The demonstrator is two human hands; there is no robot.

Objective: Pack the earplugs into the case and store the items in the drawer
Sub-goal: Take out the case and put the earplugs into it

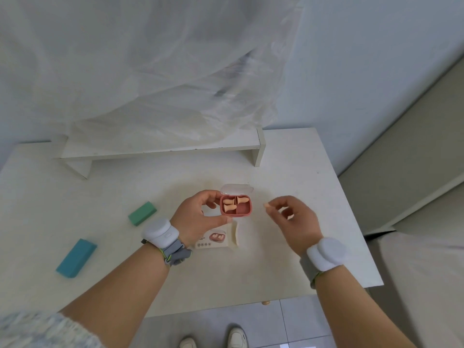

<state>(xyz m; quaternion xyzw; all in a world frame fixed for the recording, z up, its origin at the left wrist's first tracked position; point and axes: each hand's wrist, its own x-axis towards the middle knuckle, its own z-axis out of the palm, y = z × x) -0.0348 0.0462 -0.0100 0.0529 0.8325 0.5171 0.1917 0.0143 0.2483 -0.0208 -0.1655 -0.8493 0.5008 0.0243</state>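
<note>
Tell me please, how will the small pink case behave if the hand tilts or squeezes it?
The pink case looks like rigid plastic, so squeezing by the left hand likely will not bend it. Its clear lid stands open, so tilting could spill the earplugs. It seems light, held by fingertips only.

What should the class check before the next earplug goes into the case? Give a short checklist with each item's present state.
1. Case lid open: ok, the clear lid is flipped back.
2. Case held steady: ok, the left hand grips its left side.
3. Free compartment: ok, the lower right section looks empty; three earplugs fill the others.
4. Next earplug in the right hand: ok, pinched at the fingertips, beside the case.
5. Another earplug in the palm: cannot tell.
6. Drawer ready: cannot tell, none in view.
</note>
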